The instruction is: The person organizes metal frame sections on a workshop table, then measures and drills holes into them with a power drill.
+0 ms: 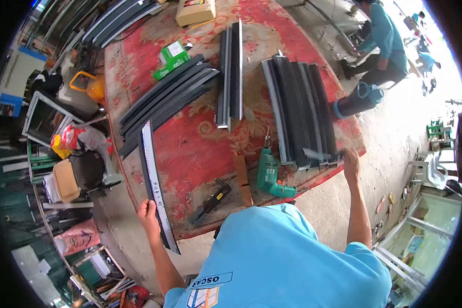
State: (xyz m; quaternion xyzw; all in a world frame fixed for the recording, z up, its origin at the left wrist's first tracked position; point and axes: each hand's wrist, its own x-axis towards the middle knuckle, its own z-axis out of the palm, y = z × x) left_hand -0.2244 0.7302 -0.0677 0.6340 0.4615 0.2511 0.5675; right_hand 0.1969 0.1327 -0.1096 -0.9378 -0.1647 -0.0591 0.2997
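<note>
My left hand (pixel 148 213) is closed on a long dark strip with a white, marked face (pixel 156 187), which lies slanted over the table's left front edge. At the right front edge, my right hand (pixel 351 160) is beside the near ends of a row of dark profiles (pixel 303 110); a blurred, pale object (pixel 317 154) extends leftward from it. A green drill (pixel 270 174) lies near the front edge, beside a brown strip (pixel 243 179) and a black tool with a yellow label (pixel 210 204). More dark profiles (pixel 164 95) lie at the left, and two stand out mid-table (pixel 230 77).
The table has a worn red patterned cover (pixel 185 149). A green box (pixel 171 58) and a cardboard box (pixel 195 11) sit toward its back. A dark bottle (pixel 358 100) is at the right edge. Another person (pixel 388 38) works beyond it. Frames and bags crowd the left floor.
</note>
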